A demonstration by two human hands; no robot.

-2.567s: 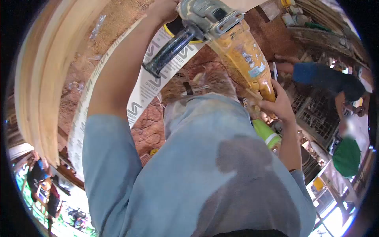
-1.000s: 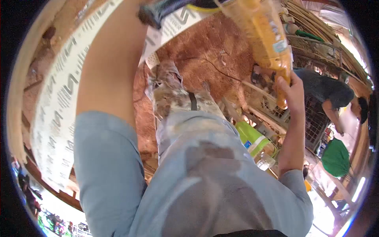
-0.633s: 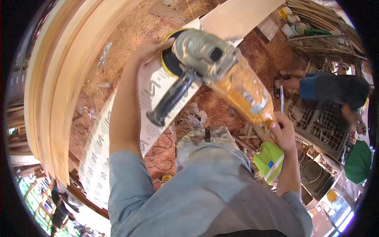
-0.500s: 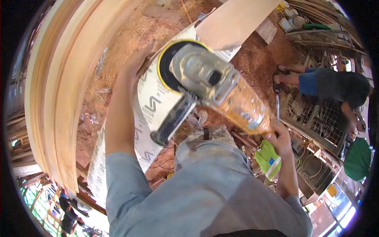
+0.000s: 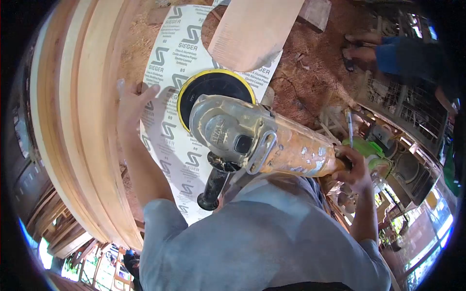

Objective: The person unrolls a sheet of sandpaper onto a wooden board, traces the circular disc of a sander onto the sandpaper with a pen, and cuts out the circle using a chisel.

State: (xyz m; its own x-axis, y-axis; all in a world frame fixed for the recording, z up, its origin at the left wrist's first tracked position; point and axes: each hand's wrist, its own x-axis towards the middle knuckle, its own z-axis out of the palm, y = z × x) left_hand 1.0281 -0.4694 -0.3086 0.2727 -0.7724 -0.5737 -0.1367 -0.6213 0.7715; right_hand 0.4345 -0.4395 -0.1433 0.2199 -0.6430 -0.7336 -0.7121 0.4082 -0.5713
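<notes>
My right hand (image 5: 354, 167) grips the rear end of a worn orange disc sander (image 5: 296, 150). The sander's round black pad (image 5: 218, 94) has a yellow rim, and a black side handle (image 5: 212, 189) sticks out toward my body. Under the tool spreads white-backed sandpaper (image 5: 167, 109), printed SIEGER and 80. Its brown abrasive face (image 5: 257, 29) shows on a piece at the top. My left hand (image 5: 136, 104) is at the sheet's left edge, fingers apart and thumb over the paper. Whether it touches the sheet I cannot tell.
Long pale wooden boards (image 5: 92, 121) stand along the left. Sawdust covers the brown floor (image 5: 306, 82). At the upper right another person in blue shorts (image 5: 400, 52) stands near a wire mesh rack (image 5: 388, 104). A bright green object (image 5: 369, 148) lies beyond my right hand.
My left hand has moved left, out from behind the pad, and its fingers have spread. The sander has shifted down, exposing more printed paper. My view has turned, and my right hand keeps its grip.
</notes>
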